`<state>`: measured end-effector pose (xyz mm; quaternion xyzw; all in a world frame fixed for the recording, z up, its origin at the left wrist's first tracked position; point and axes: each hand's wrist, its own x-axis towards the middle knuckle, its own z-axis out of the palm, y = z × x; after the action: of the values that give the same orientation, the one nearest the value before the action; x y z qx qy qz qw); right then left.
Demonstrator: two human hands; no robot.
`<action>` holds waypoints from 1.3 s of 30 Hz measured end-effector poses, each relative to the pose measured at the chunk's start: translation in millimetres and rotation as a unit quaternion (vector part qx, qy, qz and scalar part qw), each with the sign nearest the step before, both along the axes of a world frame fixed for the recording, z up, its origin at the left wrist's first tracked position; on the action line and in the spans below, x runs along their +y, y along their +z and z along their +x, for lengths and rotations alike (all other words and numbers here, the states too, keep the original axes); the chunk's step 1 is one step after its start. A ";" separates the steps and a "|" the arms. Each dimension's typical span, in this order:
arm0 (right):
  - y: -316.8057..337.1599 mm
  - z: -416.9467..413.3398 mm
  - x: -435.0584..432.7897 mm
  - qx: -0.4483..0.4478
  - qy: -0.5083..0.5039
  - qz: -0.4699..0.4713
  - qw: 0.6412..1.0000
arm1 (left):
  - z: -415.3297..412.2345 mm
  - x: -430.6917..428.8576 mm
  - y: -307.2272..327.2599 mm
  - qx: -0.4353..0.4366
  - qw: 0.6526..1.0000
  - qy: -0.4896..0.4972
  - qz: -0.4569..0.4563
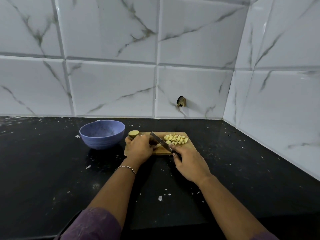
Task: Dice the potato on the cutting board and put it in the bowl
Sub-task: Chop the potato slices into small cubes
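A wooden cutting board (188, 144) lies on the black counter. A pile of pale diced potato (175, 139) sits on its right half. A potato piece with brown skin (133, 133) rests at the board's left end. My left hand (139, 148) curls over a potato piece on the board, mostly hiding it. My right hand (187, 161) grips the handle of a knife (160, 141), whose blade slants up and left, right beside my left fingers. A blue bowl (102, 134) stands just left of the board; I see nothing inside it.
The black counter (52, 170) is flecked with white specks. White marble-look tiled walls (112, 84) close off the back and right side, meeting in a corner at the right. A small dark hole (181, 101) shows in the back wall.
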<state>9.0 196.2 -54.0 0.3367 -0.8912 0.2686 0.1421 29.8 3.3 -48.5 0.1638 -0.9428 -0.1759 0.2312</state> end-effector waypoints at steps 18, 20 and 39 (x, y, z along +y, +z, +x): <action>0.7 4.1 -0.9 0.063 -0.024 0.073 0.995 | 8.6 5.5 2.1 0.003 0.997 0.059 -0.043; 1.6 3.8 0.2 0.050 -0.025 0.046 0.997 | 6.4 5.2 1.1 0.004 0.998 0.054 -0.039; 3.1 2.3 1.0 0.016 0.003 0.027 1.000 | 5.0 10.1 3.5 0.003 0.998 0.052 -0.026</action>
<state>11.3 197.1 -50.9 0.3469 -0.8949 0.2395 0.1466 34.8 13.4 -45.0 0.2062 -0.9366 -0.1395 0.2467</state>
